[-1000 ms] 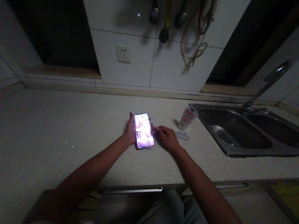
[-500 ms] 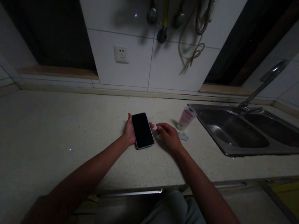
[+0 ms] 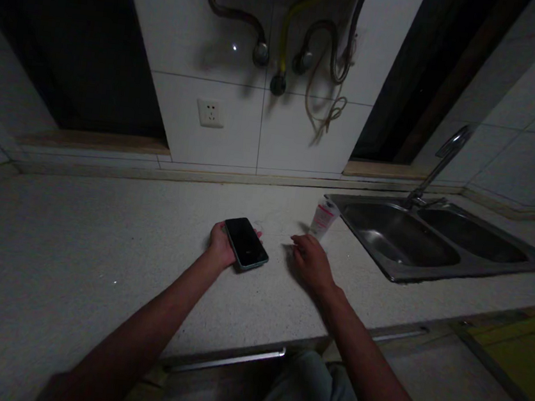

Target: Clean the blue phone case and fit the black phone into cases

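A black phone with a dark screen rests in my left hand, whose fingers curl under and around it just above the pale speckled counter. My right hand lies on the counter a little right of the phone, apart from it, with the fingers loosely bent and nothing in them that I can see. A small white tube with red print stands just beyond my right hand.
A steel double sink with a tap fills the right of the counter. On the tiled wall behind are a socket and several hoses. Dark openings flank the wall. The counter's front edge runs below my arms.
The phone's lit screen went dark. My right hand drew away from the phone to the right. The small flat thing by the tube is now hidden behind my right hand.
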Motion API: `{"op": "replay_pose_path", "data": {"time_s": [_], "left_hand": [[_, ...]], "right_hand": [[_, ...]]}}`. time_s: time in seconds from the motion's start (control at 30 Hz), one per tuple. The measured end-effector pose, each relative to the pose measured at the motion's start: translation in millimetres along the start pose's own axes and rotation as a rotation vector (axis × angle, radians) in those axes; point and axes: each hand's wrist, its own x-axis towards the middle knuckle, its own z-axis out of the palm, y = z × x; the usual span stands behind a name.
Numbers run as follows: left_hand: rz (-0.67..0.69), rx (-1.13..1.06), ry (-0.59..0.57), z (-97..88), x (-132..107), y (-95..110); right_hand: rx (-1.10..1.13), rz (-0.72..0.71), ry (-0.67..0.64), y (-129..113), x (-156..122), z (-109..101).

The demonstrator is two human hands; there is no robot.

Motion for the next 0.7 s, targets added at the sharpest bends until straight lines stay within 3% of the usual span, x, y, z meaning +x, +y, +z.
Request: {"op": "replay_pose_path", "data": {"time_s": [0.2,0.33,0.47,0.7], "left_hand": [[0.08,-0.059,-0.062,-8.5,7,9],[0.109,-0.053,-0.095,-12.2,9,9],[0.022,0.014,-0.221,-13.7,11,5],[-0.127,0.063,-0.335,-11.8,14,1]], "right_hand": [[-0.143,0.12,-0.059,2,-7,0],[-0.204,0.151,-0.033,2,-9,2],[-0.327,0.151,0.005,-2,-9,-2],[-0.379,0.161,-0.097,-12,-7,-5]]}}
